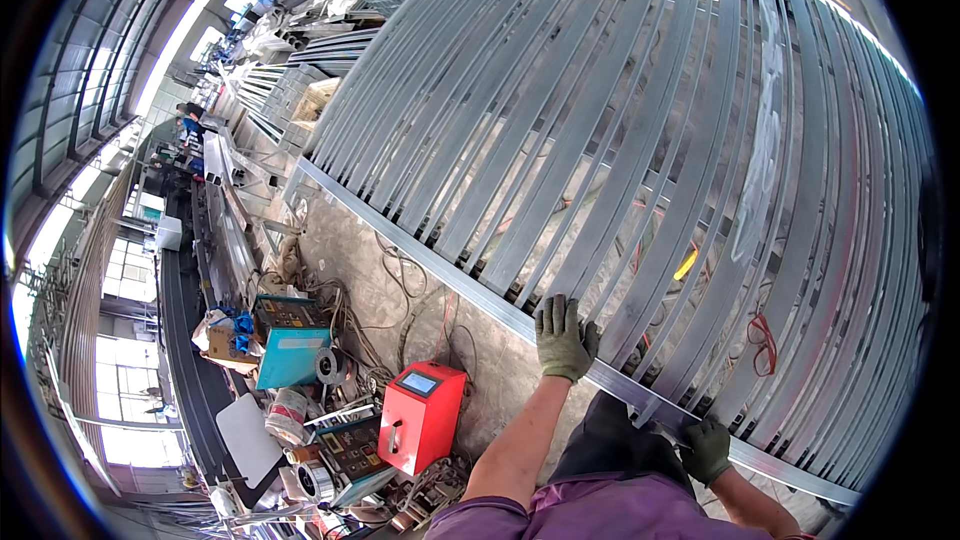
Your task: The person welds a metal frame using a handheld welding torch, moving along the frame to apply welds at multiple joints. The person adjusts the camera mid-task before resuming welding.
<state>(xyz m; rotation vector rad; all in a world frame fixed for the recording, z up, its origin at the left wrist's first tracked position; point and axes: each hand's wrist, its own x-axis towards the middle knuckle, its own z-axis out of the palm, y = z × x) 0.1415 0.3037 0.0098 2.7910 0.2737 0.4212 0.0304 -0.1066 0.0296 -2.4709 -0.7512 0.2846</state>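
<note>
Green-gloved left hand (565,340) and right hand (707,450) rest at the metal rail (470,286).

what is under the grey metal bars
Through the gaps between the grey metal bars you can see the floor, a yellow item and what look like thin red cables. Whatever lies straight beneath each bar is covered, so I can't tell what is there.

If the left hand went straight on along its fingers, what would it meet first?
Most likely the wide grey metal slat directly ahead of the left hand. From this one view, I can't tell whether it would bump the slat's end or slide over its top.
</note>
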